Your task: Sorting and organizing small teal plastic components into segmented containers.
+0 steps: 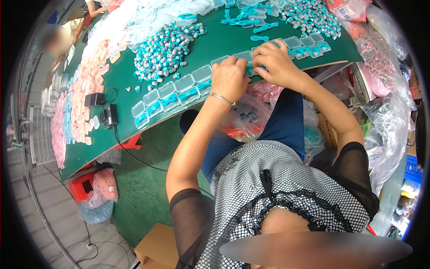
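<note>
Along the table's near edge runs a row of small clear plastic cases (183, 84) with their lids laid back. Bundles of blue cord (187, 94) lie in the cases on the left. My left hand (229, 80), with a bangle at the wrist, bends over the middle of the row, its fingers curled down together. Close on its right, my right hand (277, 63) has its fingers and thumb bent over the cases. A bit of blue shows between the hands, but my fingers hide what they grip. Cases with blue and white contents (309, 51) stand to the right.
Heaps of small blue-and-grey pieces (163, 54) and loose blue cord bundles (265, 28) lie beyond the row on the green table (121, 67). Peach-coloured cases (85, 85) and black adapters (108, 115) are at the left. A co-worker (58, 40) is at the far left.
</note>
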The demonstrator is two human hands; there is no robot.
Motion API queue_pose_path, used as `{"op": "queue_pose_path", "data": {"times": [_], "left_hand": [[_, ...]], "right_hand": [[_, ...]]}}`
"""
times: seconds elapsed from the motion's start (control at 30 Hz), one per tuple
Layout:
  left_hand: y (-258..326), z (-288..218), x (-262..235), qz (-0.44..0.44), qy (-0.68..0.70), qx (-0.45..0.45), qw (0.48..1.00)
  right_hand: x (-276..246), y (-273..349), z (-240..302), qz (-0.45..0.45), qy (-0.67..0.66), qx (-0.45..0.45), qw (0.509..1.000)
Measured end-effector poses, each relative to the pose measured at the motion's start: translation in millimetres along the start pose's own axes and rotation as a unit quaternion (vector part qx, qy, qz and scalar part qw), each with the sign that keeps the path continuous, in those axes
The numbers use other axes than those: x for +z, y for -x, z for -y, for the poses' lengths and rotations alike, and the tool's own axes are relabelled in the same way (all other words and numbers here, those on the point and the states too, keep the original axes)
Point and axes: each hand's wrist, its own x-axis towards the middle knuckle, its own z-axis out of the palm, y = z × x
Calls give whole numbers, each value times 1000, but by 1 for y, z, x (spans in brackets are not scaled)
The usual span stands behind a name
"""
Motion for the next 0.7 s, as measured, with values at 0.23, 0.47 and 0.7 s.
{"op": "queue_pose_path", "data": {"times": [0.23, 0.47, 0.7], "left_hand": [[4, 5, 0, -12, 7, -9, 1000], [-2, 9, 5, -33, -29, 3, 999], [-9, 3, -6, -24, -27, -49, 998]], "right_hand": [[10, -16, -17, -34, 61, 14, 997], [20, -32, -23, 37, 73, 40, 996], [17, -40, -29, 51, 38, 67, 996]]}}
